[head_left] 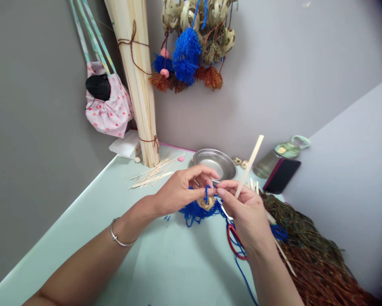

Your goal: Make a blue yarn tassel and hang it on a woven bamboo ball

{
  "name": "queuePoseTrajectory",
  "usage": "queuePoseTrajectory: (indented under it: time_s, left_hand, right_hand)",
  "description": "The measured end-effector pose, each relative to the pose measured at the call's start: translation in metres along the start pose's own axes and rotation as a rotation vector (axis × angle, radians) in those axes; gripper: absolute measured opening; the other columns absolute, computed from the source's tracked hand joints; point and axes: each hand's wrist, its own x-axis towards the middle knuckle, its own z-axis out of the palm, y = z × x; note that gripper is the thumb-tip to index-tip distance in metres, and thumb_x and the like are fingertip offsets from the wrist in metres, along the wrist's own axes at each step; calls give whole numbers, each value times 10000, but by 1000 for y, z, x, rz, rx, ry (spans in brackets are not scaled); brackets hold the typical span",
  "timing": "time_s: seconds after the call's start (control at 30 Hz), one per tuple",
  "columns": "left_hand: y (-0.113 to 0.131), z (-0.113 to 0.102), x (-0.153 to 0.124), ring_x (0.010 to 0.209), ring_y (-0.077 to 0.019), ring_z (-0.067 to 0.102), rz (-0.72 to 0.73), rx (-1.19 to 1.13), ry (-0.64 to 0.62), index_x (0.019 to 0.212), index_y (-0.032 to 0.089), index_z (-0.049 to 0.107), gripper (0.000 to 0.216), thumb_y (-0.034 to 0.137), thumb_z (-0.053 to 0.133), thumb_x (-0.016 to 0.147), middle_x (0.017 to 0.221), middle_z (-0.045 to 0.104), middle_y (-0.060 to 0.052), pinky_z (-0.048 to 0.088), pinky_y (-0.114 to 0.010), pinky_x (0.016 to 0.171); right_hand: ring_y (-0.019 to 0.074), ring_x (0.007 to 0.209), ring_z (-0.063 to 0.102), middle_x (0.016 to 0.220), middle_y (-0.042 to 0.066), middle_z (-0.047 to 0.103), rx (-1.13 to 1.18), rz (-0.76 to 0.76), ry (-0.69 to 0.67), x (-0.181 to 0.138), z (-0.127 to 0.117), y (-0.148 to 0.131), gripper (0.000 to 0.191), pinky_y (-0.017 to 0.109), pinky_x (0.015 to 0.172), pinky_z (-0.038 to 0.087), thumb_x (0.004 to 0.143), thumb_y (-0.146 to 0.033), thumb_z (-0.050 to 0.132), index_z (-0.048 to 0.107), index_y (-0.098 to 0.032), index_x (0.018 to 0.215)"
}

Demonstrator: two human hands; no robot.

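My left hand [181,189] pinches a small woven straw ball [207,202] with blue yarn [193,211] looped over it and trailing onto the pale green table [165,263]. My right hand [246,210] meets it from the right, fingertips on the blue yarn loop, and holds a long pale flat strip [251,163] that sticks up and away. A silver bangle circles my left wrist. Red-handled scissors [233,244] lie under my right hand, partly hidden.
A steel bowl [216,163] sits just beyond my hands. Loose pale strips [152,174] lie near a tied bundle of strips [140,80] against the wall. Hanging woven balls with tassels [191,46], a pink bag [109,106], a bottle [278,155], a dark phone [281,174] and brown-green fibres [315,259] surround the area.
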Motion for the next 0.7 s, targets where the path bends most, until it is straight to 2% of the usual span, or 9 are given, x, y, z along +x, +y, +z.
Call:
queuePoseTrajectory:
  time_s: [0.1,0.27,0.33,0.47,0.53,0.63,0.7]
  left_hand:
    - [2,2,-1,751,-105,558,32,50,20,1071,200,614,240,282,646,848,886,646,-10,470,-252,750]
    - [2,2,-2,729,-101,498,70,137,89,1037,216,640,225,280,676,825,883,651,4,441,-244,747]
    - [1,1,-1,708,-99,502,61,112,88,1043,208,637,237,287,677,823,881,652,0,445,-245,730]
    - [-2,-4,2,750,-109,545,35,11,94,1018,177,641,229,311,664,834,898,641,-24,453,-247,730]
    - [-3,-8,3,769,-110,558,24,-41,107,995,167,643,222,321,660,837,934,635,-36,456,-245,731]
    - [-5,-14,5,698,-91,540,5,-80,116,986,156,643,212,318,645,848,915,624,-35,451,-235,672]
    - [-7,-17,6,683,-88,537,-21,-70,69,1011,160,645,211,309,622,862,868,611,-23,448,-231,657]
  right_hand:
    - [69,463,367,610,-34,572,10,3,2,0,2,1,221,206,434,224,726,-335,791,675,-199,855]
    - [38,408,181,474,-105,362,111,92,-101,-1,7,1,241,195,410,118,746,-345,770,636,-188,871]
    - [34,404,180,487,-97,413,141,115,-130,-1,8,0,242,195,409,116,742,-338,773,624,-190,863]
    - [30,415,275,708,-11,653,136,104,-123,-1,5,-3,253,200,410,143,711,-314,797,613,-194,837]
    - [32,418,297,740,1,678,130,78,-91,-1,3,-5,248,199,408,156,713,-310,797,622,-196,846]
    - [42,431,342,745,8,687,131,58,-58,-1,-1,-8,238,197,410,192,717,-296,798,631,-200,858]
    - [42,429,349,744,9,688,128,56,-49,-1,-2,-10,234,195,411,205,713,-295,801,633,-201,845]
